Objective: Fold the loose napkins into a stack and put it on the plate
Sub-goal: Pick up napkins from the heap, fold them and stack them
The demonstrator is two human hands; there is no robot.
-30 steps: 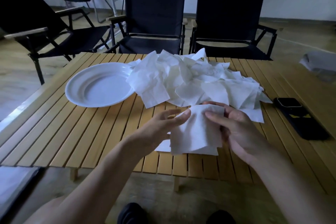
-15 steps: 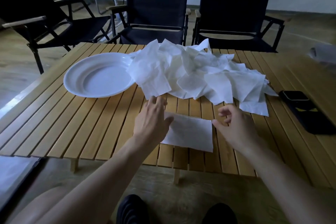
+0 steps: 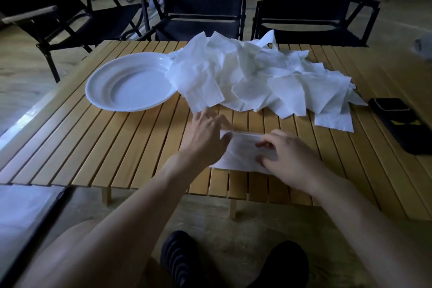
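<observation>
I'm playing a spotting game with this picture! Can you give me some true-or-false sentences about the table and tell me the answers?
1. A folded stack already sits on the plate. False: its middle is bare.
2. The left hand and right hand both touch one napkin. True.
3. The phone lies left of the plate. False: it is far right.
4. The napkin pile lies between plate and phone. True.

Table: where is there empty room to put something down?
The bare table slats left of the left hand, between plate and near edge, are free. So is the far corner past the phone. The napkin pile crowds the middle and back; left hand and right hand rest on the folded napkin in front.
</observation>
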